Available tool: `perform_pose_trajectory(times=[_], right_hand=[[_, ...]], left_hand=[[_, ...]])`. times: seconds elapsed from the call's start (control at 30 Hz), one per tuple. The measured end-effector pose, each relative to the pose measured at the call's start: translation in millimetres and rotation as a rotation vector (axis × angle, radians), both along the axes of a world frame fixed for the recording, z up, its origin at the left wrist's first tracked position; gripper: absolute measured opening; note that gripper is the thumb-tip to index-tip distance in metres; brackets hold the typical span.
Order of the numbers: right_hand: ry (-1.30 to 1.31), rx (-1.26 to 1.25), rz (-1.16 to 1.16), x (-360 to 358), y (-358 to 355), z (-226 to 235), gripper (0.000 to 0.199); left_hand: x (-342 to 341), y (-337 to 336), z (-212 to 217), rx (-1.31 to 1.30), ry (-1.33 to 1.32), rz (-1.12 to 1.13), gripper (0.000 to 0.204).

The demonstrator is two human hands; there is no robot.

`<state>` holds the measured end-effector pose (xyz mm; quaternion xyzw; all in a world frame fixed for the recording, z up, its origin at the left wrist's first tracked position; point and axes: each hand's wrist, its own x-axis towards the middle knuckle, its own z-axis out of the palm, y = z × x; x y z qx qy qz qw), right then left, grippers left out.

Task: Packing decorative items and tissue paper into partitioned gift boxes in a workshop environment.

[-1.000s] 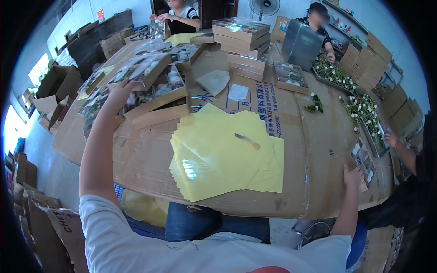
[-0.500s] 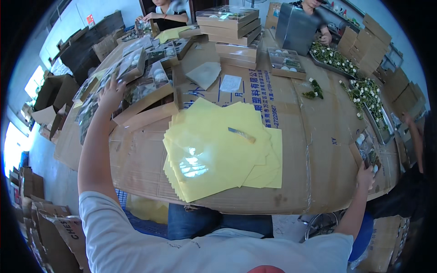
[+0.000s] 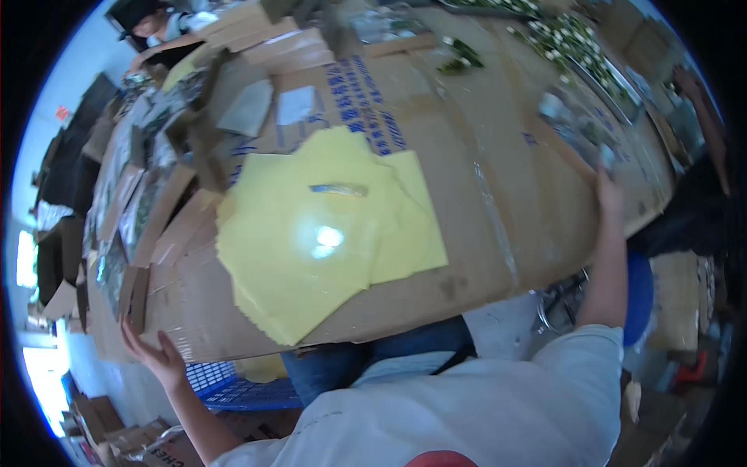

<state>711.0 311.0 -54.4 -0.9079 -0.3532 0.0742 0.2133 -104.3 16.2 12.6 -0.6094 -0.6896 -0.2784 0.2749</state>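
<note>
My left hand (image 3: 161,359) is low by the table's left front corner, fingers spread. Its fingertips are close to the end of a shallow cardboard box (image 3: 136,300); whether they touch it I cannot tell. Far to the right, my right hand (image 3: 609,193) grips the near corner of a clear-topped box (image 3: 574,152) with pale round things and greenery inside, blurred by motion. Between my hands lies a fanned stack of yellow sheets (image 3: 311,241). On top of the stack is a narrow, flat strip (image 3: 338,189), bluish at one end and tan at the other.
Filled boxes (image 3: 140,183) crowd the table's left side, with more boxes (image 3: 288,54) stacked behind. White-flowered greenery (image 3: 572,43) fills trays at the far right; a loose sprig (image 3: 461,56) lies nearby. A blue basket (image 3: 241,385) is below the front edge. Other people are at the table's far left and right.
My left hand has come back from the boxes at the far left to the front left corner. My right hand keeps hold of its box. The whole view has turned and tilted.
</note>
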Motion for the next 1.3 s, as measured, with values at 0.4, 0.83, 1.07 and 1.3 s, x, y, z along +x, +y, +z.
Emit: perform_pose_trajectory(times=[0.4, 0.83, 1.07, 1.3], right_hand=[[0.17, 0.238, 0.314, -138.0, -151.7, 16.9, 0.053], [1.293, 0.552, 0.33, -201.6, -287.1, -3.4, 0.047], [1.244, -0.337, 0.849, -237.9, -317.1, 2.5, 0.066], [1.25, 0.336, 0.924, -291.0, -277.1, -11.8, 0.104]], left_hand=[[107.0, 12.1, -45.2, -0.144, -0.159, -0.4, 0.047], [250.2, 61.6, -37.5, -0.581, -1.348, -1.082, 0.051], [247.6, 53.7, -35.6, -0.902, -1.753, -1.112, 0.101], [189.3, -6.8, -41.0, -0.804, -0.976, -1.094, 0.052]])
